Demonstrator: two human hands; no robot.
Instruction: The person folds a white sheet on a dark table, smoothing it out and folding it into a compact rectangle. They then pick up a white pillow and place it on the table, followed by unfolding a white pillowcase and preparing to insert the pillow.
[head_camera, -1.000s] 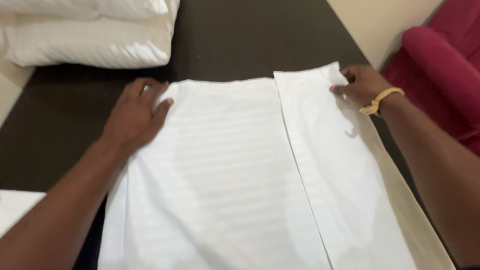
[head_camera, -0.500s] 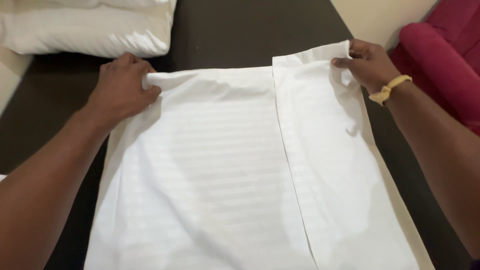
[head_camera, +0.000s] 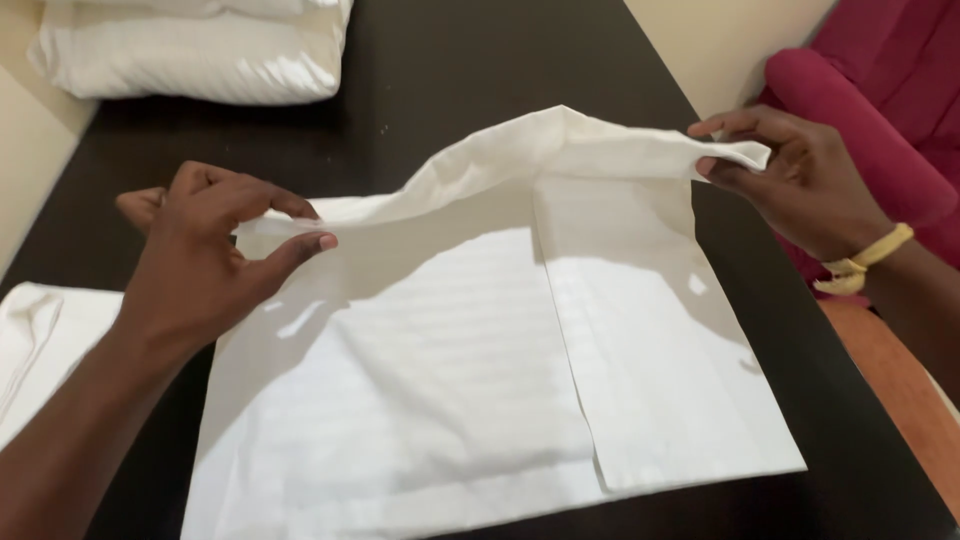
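Note:
A white striped pillowcase (head_camera: 470, 380) lies on a black table (head_camera: 470, 60). Its far edge is lifted off the table and sags between my hands. My left hand (head_camera: 205, 255) pinches the far left corner between thumb and fingers. My right hand (head_camera: 800, 185), with a yellow band on the wrist, pinches the far right corner. A folded flap runs down the right side of the pillowcase. The near part of the cloth still rests flat on the table.
A stack of folded white linen (head_camera: 200, 50) sits at the table's far left. Another white cloth (head_camera: 40, 340) lies at the left edge. A magenta cushioned seat (head_camera: 880, 90) stands to the right of the table, with an orange surface (head_camera: 900, 400) below it.
Both hands went from pressing the far corners flat to pinching them and lifting the far edge up off the table toward me.

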